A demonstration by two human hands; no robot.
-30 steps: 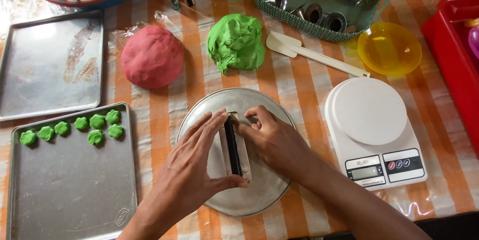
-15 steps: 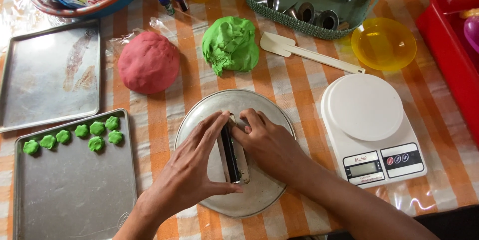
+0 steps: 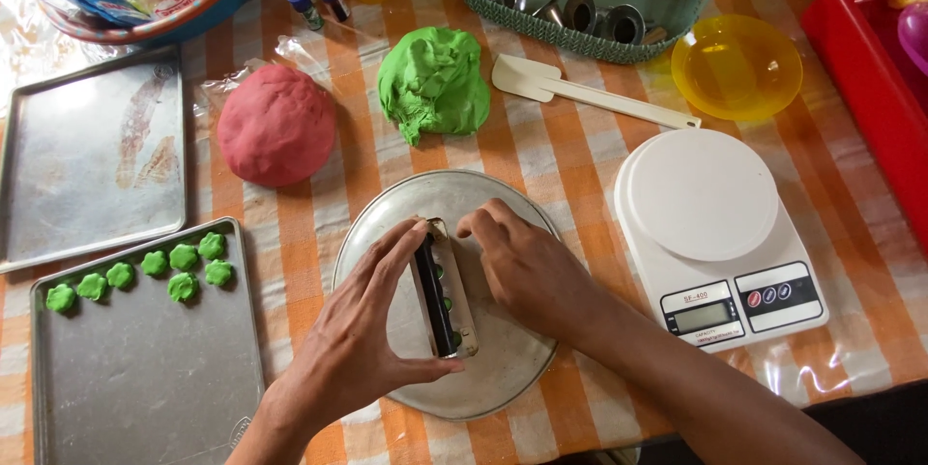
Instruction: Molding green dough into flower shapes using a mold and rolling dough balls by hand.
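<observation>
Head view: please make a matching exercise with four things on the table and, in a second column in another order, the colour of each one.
Things:
1. round dough ball
2. lumpy dough mass
3. kitchen scale
4. small plastic bowl

Colours:
a. white
b. yellow
c. red
d. green

Pairs: 1-c, 2-d, 3-a, 4-b

- The left hand point(image 3: 362, 330) clasped a narrow metal cookie press point(image 3: 443, 289) lying on a round metal plate point(image 3: 503, 368).
- The right hand point(image 3: 527, 267) rested against the press's other side.
- Green dough showed in the press's openings.
- A green dough lump point(image 3: 435, 83) and a red dough ball point(image 3: 275, 124) lay beyond the plate.
- Small green cookies point(image 3: 145, 272) sat on a baking tray point(image 3: 145, 378).
- A white kitchen scale point(image 3: 715, 233) stood near the right hand.
</observation>
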